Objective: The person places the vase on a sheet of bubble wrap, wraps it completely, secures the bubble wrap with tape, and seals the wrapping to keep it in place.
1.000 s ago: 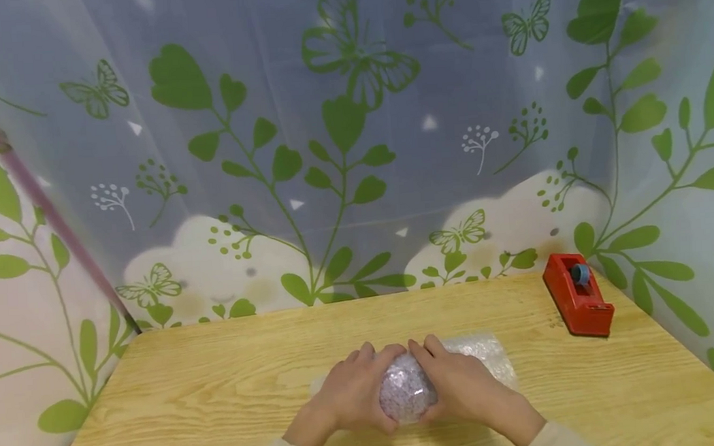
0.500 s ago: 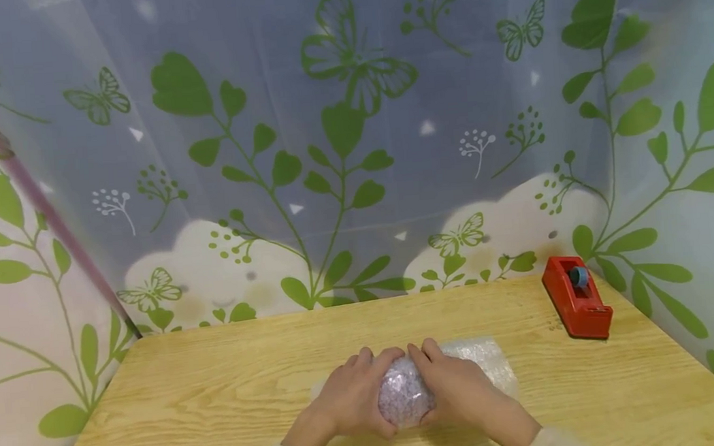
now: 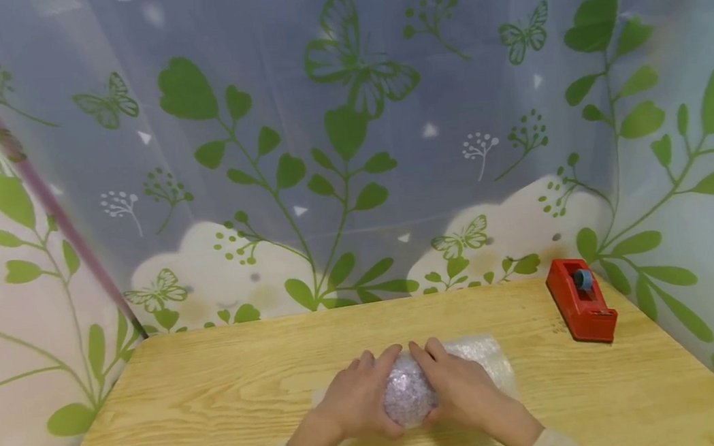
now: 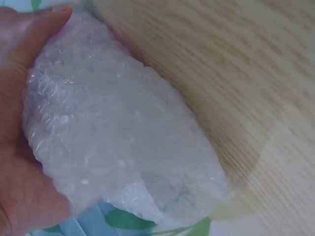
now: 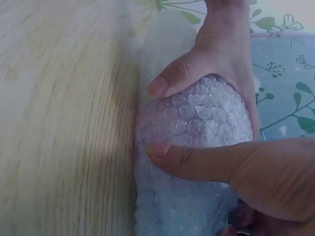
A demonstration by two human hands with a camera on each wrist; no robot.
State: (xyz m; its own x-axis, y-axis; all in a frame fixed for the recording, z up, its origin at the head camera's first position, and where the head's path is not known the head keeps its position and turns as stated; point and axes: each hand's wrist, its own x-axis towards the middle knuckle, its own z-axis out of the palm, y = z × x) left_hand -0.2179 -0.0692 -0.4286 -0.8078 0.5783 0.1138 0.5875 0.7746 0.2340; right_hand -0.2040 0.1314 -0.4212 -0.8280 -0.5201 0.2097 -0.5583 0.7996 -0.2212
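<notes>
A rounded bundle of clear bubble wrap [image 3: 408, 390] with a faint purple tint sits on the table between both hands. My left hand [image 3: 358, 397] grips its left side, thumb toward me and fingers over the far side. From the right, my right hand [image 3: 465, 390] grips it the same way. Whatever lies inside the bubble wrap is hidden by the layers. In the right wrist view the two thumbs press the bubbled surface [image 5: 194, 115] a short way apart. The left wrist view shows a loose, open-looking end of the wrap [image 4: 182, 191] extending past the left hand.
The wood-grain table [image 3: 219, 381] bears a red tape dispenser [image 3: 581, 301] with a roll of tape [image 3: 582, 279] near its right back corner. More bubble wrap [image 3: 484, 358] sticks out beyond the right hand. A leaf-and-butterfly patterned curtain [image 3: 354, 182] stands behind and at both sides.
Both hands keep their grip on the bubble wrap bundle and hardly move. The head view shifts slightly.
</notes>
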